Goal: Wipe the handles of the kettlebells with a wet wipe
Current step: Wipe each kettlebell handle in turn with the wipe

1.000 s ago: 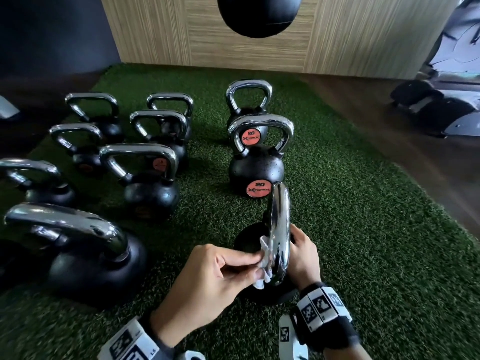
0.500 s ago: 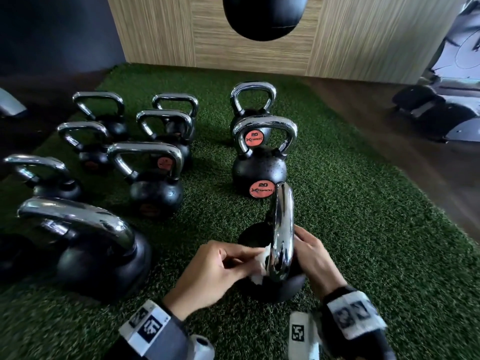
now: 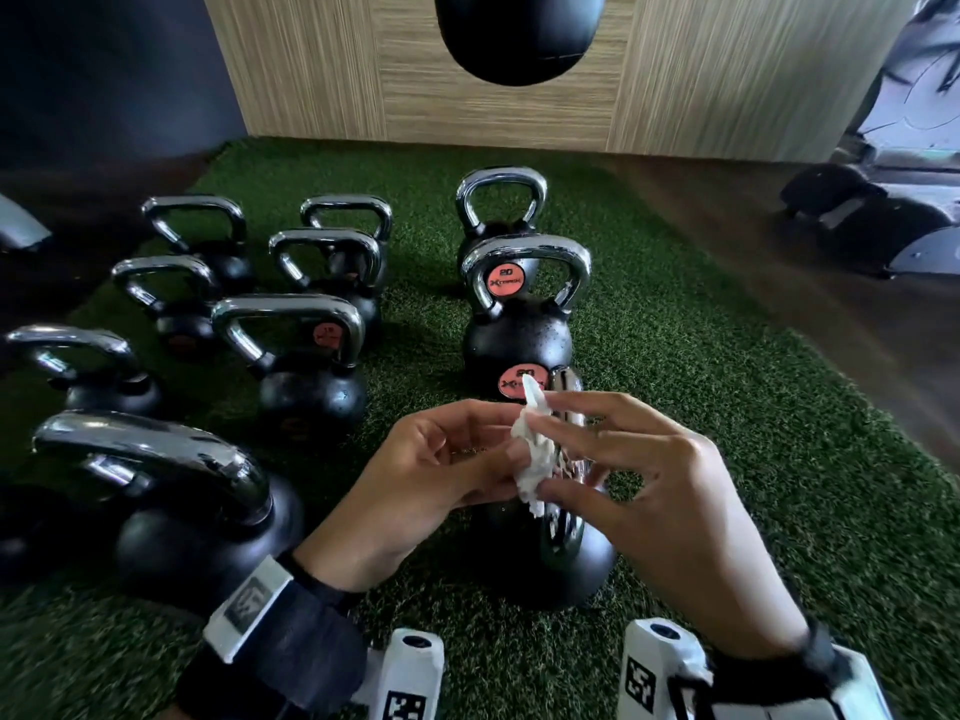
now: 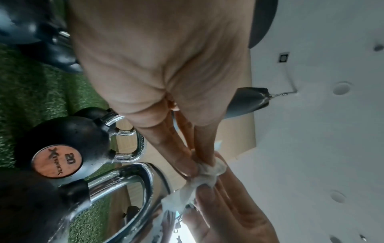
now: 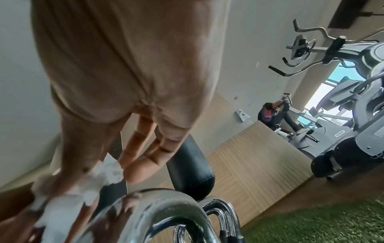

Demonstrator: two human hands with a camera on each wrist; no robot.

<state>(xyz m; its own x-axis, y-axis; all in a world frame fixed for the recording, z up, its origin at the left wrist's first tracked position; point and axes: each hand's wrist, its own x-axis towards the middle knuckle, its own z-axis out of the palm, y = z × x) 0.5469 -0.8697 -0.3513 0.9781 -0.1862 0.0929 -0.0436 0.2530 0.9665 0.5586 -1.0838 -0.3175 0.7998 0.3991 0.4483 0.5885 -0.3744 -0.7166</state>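
Note:
The white wet wipe [image 3: 531, 449] hangs crumpled between my two hands, just above the nearest black kettlebell [image 3: 566, 569]. My left hand [image 3: 506, 449] pinches its left side with curled fingers. On the wipe's right side, my right hand [image 3: 540, 457] pinches it between thumb and index finger, the other fingers spread. The kettlebell's chrome handle [image 3: 563, 532] stands edge-on below and behind the wipe; neither hand rests on it. In the left wrist view my fingertips [image 4: 192, 166] squeeze the wipe [image 4: 207, 174] beside the handle [image 4: 124, 189]. The right wrist view shows the wipe [image 5: 108, 171] above the handle [image 5: 166, 208].
Two more kettlebells marked 20 [image 3: 517, 345] stand in a row beyond the near one. Several others [image 3: 306, 366] fill the green turf [image 3: 753, 459] to the left, a large one [image 3: 202, 527] closest. A black punching bag [image 3: 519, 33] hangs ahead. Exercise machines [image 3: 883, 220] stand at the right.
Both hands have lifted off the near kettlebell's handle with the wipe. My right hand left the handle's far side and now pinches the wipe too.

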